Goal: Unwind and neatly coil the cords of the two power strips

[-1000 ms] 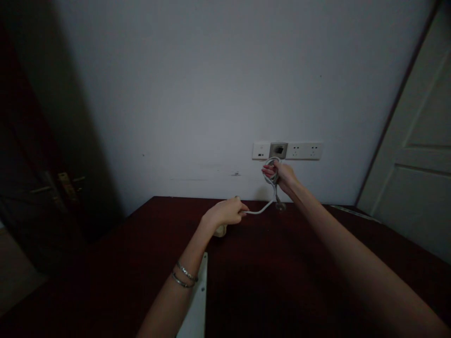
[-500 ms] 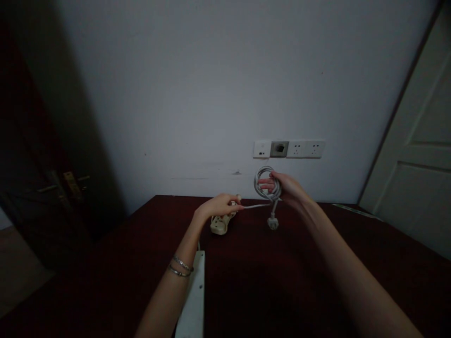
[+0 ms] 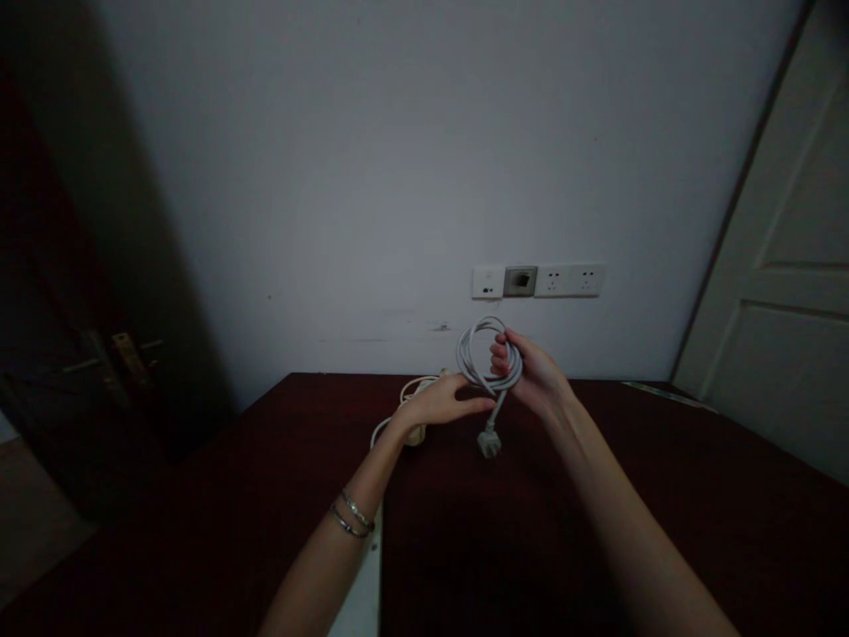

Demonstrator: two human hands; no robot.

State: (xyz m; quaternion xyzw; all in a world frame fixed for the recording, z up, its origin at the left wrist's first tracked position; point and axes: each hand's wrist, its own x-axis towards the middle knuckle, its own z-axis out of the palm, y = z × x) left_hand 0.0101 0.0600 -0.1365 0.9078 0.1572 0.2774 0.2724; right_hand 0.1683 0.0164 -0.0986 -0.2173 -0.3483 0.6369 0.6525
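Observation:
My right hand (image 3: 527, 367) is closed around the right side of a coiled grey-white power cord (image 3: 470, 361), with its fingers curled through the loops. The cord's plug (image 3: 489, 443) hangs below the coil, above the dark red tabletop (image 3: 563, 504). At the coil's lower left is my left hand (image 3: 441, 402), its thumb and a finger stretched apart and close to the cord. Whether they touch it I cannot tell. Behind my left hand lies a cream-coloured power strip (image 3: 416, 435) with its own cord, mostly hidden. A long white power strip (image 3: 363, 588) lies under my left forearm.
On the wall behind the table is a row of socket plates (image 3: 554, 280). A thin flat strip (image 3: 667, 395) lies near the table's back right edge. A white panelled door (image 3: 783, 354) stands at right, and a dark door with a brass handle (image 3: 129, 354) at left.
My left hand has moved right to the coil, and its pinch on the cord has opened out. The coil looks larger and has shifted slightly left, with the plug lower and further left.

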